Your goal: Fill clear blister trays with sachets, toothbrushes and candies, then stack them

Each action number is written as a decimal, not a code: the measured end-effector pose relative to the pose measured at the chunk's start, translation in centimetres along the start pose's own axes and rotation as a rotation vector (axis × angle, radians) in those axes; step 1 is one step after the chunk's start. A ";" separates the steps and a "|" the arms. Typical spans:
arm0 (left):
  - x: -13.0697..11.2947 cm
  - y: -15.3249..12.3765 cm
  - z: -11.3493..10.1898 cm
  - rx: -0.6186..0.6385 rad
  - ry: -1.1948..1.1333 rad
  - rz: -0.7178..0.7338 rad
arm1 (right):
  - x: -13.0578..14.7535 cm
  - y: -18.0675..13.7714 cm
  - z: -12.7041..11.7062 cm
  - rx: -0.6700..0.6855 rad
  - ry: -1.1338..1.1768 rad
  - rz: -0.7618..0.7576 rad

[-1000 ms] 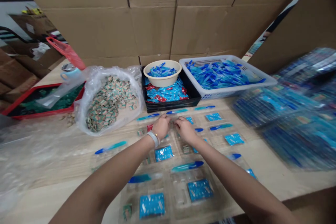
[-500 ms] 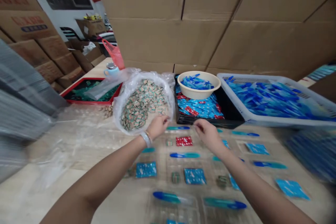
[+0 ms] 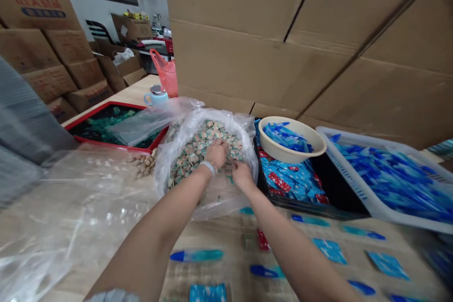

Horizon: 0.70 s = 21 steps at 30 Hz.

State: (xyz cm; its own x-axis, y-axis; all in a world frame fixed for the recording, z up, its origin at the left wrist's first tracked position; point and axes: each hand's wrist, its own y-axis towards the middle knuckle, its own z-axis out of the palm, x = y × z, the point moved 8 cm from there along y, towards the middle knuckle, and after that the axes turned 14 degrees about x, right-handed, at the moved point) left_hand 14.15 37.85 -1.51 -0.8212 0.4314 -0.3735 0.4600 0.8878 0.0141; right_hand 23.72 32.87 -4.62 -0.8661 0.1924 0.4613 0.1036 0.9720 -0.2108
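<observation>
Both my hands reach into a clear plastic bag [image 3: 184, 122] full of small green and tan square packets [image 3: 193, 151]. My left hand [image 3: 216, 152], with a white band at the wrist, rests curled on top of the packets. My right hand [image 3: 241, 175] sits just beside it at the bag's near right rim, fingers bent into the pile. What the fingers hold is hidden. Below my arms lie clear blister trays [image 3: 226, 269] with blue pens and blue sachets in their pockets.
A black tray of blue and red sachets [image 3: 290, 181] carries a cream bowl [image 3: 295, 151] of blue pieces. A white basket [image 3: 371, 203] of blue pens is at right. A red tray [image 3: 85, 139], a blue mug [image 3: 156, 96], loose plastic sheeting [image 3: 71, 207] and cardboard boxes [image 3: 269, 56] surround the table.
My hands left the blister trays and moved forward and left into the bag of packets. The view swung left and upward.
</observation>
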 end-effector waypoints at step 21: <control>-0.8 -8.6 0.7 0.363 0.104 0.320 | 1.2 -4.2 1.3 0.068 0.071 -0.267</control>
State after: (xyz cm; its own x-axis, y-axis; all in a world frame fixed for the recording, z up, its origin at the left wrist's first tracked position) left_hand 11.12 29.77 -2.01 -0.6404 0.7032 -0.3088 0.7673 0.6032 -0.2178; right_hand 21.63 28.88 -4.33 -0.8217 -0.0577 0.5670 -0.1585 0.9787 -0.1302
